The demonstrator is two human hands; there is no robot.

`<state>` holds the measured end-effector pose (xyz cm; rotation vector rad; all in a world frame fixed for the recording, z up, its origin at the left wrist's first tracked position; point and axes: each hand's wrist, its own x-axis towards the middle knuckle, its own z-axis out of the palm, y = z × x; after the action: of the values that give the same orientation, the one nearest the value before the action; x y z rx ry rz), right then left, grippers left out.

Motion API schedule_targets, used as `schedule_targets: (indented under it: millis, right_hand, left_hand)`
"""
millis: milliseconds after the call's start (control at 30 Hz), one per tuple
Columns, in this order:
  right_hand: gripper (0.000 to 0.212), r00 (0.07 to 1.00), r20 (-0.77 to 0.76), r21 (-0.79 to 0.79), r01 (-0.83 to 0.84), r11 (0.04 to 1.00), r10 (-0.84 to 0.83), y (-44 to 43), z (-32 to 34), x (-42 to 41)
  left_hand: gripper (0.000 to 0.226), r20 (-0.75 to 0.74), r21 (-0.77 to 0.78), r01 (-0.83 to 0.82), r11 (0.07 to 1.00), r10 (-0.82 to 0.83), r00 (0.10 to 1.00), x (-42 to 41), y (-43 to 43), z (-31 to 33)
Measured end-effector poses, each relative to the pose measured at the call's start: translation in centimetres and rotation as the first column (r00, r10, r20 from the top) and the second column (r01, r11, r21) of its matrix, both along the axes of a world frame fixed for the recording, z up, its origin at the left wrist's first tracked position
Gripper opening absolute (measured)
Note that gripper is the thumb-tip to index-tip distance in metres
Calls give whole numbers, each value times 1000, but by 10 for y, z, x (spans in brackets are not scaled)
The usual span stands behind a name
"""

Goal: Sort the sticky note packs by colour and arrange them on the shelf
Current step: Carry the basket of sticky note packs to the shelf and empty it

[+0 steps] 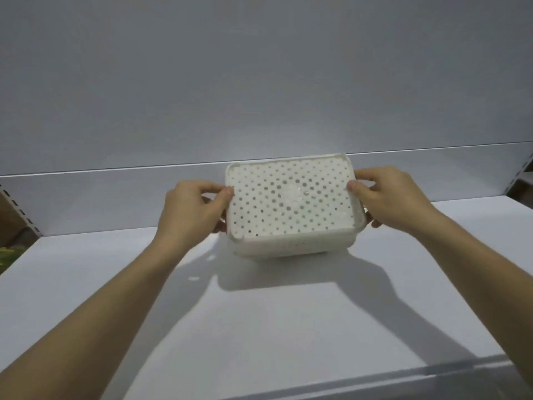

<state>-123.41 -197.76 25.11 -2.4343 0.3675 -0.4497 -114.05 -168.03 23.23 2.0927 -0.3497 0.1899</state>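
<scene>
Holding white perforated basket [290, 203] tilted, base facing viewer | left grip [190, 209], right grip [395, 194] clasp its ends | over shelf [288, 327]

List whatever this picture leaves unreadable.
Head view:
White perforated plastic basket: its far side, hidden behind the face turned to the camera.
Left hand and right hand: fingertips behind the basket's walls.
Yellow-green thing: cut off by the left edge.
Sticky note packs: none in view.

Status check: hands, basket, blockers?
Left hand, right hand grip ends of white perforated basket, over white shelf. No sticky note packs in view. No blockers seen.
</scene>
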Motion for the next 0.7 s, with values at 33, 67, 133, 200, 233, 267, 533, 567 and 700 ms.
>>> schedule_targets:
  millis: [33,67,133,200,233,267,533,567,700]
  right_hand:
    - [26,1000,-13,-17,11,1000,-11,1,6,4]
    - [26,1000,-21,-27,19,999,-19,3,12,7]
    - [28,999,-19,-27,35,999,-35,5,21,14]
    - [32,998,0,-26,64,998,-64,8,32,17]
    - [32,997,10,-44,78,996,-77,10,38,17]
    - [32,996,21,-66,87,994,-86,12,44,17]
    - [31,995,80,-31,68,997,-65,26,81,10]
    - [28,994,89,-26,67,997,-64,28,83,9]
    - [27,988,149,-8,34,999,-33,47,85,15]
  left_hand:
    - [20,-17,8,-2,1000,2,1000,7,0,6]
    - [22,-35,19,-1,1000,2,999,13,1,11]
    - [24,-46,50,14,999,-11,999,24,2,22]
    - [24,-27,60,26,998,-24,999,28,3,34]
    - [24,-12,46,29,999,-28,1000,29,4,41]
    - [24,4,25,33,999,-34,999,30,4,48]
    - [21,35,-114,109,987,-105,994,31,21,78]
    - [21,34,-135,105,985,-101,994,31,24,77]
    - [29,101,-239,55,970,-32,994,31,45,70]
